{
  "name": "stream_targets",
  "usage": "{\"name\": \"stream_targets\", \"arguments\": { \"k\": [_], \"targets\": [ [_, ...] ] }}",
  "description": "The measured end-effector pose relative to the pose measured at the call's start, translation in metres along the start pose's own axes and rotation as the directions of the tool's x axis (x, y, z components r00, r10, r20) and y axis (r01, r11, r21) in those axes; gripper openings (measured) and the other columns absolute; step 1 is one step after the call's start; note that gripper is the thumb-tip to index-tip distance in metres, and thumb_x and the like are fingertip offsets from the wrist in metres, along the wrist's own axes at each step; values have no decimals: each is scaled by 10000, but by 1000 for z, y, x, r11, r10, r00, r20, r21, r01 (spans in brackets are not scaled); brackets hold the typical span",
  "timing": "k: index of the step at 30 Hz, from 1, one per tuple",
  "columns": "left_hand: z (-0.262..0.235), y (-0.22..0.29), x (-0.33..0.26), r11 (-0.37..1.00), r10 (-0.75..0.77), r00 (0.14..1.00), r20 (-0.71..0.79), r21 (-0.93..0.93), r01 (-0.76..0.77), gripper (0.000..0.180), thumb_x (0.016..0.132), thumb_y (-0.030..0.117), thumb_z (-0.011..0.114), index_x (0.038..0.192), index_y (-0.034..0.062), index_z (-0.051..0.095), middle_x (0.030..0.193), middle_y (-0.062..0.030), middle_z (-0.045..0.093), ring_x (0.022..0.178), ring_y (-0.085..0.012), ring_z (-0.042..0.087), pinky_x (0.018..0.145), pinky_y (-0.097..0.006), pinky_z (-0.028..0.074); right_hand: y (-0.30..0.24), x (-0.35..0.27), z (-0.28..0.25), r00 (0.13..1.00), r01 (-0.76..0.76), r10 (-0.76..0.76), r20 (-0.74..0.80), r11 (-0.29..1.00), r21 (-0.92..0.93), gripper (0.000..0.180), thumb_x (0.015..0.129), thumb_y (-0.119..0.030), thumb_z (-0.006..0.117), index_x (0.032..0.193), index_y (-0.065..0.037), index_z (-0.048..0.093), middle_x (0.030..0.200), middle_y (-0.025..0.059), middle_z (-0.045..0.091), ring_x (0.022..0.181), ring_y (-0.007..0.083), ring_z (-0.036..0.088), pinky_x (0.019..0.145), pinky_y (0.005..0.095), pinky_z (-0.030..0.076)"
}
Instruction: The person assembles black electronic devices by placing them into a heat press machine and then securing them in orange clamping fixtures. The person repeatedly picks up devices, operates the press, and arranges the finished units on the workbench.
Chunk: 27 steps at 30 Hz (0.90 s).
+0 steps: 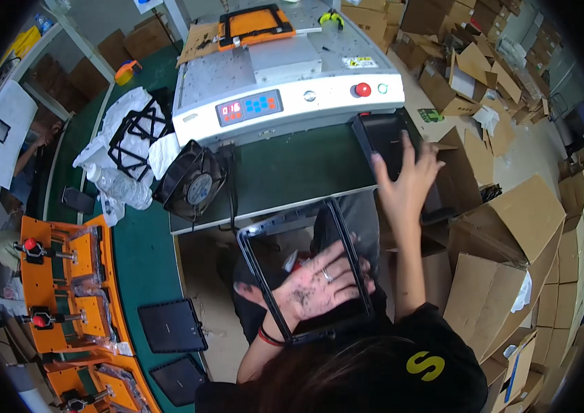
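Note:
My left hand lies palm up, fingers spread, with dark smudges on the palm and a ring on one finger. It bears a thin black rectangular frame; the palm shows through its opening, and the thumb and fingertips reach past its sides. My right hand is open, fingers apart, at the right end of the machine's front ledge. Its fingers are over or against the edge of a black rectangular tray; contact cannot be told. I cannot see anything held in it.
Ahead stands a white machine with a display, buttons and a red knob, bearing an orange fixture. A black fan, a plastic bottle and black frames lie left. Orange clamp jigs and dark panels are nearer; cardboard boxes crowd the right.

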State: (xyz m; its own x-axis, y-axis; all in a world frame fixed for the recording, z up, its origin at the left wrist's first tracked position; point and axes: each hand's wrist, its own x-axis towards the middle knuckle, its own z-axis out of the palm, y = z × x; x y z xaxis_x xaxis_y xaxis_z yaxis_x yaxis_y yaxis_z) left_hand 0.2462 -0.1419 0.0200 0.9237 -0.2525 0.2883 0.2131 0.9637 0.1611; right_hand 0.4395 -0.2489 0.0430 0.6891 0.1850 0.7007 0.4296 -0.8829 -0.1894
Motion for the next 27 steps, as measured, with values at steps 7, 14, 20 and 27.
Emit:
{"name": "stream_targets", "arguments": {
  "k": [7,14,20,27],
  "targets": [
    [-7,11,-8,990,137,984,-113,57,-132,1324,573,790,621,1463,-12,57,1491,-231,194,1323,-438,286,1123,-555,157,29,-24,0,961,-93,64,270,991,97,604,787,-373,692,1283,-72,522,1318,366,373,1216,492,360,1020,510,321],
    [1,26,-4,924,326,945,25,205,-324,1331,547,881,522,1459,-5,129,1487,-265,158,1321,-463,277,1129,-530,170,42,-10,-26,913,-177,76,400,958,224,622,762,-343,715,1263,-29,524,1231,330,485,1156,412,464,973,447,388],
    [-8,28,3,780,533,797,-282,528,-335,1143,712,827,439,1460,8,164,1468,-225,224,1316,-422,309,1114,-462,236,82,11,-32,764,-636,80,640,-72,768,556,934,-365,446,1292,60,447,1193,214,559,1082,301,561,986,387,412],
    [-11,34,10,638,617,764,-187,687,-347,1139,721,798,475,1469,14,124,1490,-219,184,1345,-361,292,1127,-433,210,-8,-20,-56,758,-636,-290,584,-131,760,738,780,-479,562,1335,-8,443,1300,255,469,1176,385,489,971,450,414]
  ]
}}
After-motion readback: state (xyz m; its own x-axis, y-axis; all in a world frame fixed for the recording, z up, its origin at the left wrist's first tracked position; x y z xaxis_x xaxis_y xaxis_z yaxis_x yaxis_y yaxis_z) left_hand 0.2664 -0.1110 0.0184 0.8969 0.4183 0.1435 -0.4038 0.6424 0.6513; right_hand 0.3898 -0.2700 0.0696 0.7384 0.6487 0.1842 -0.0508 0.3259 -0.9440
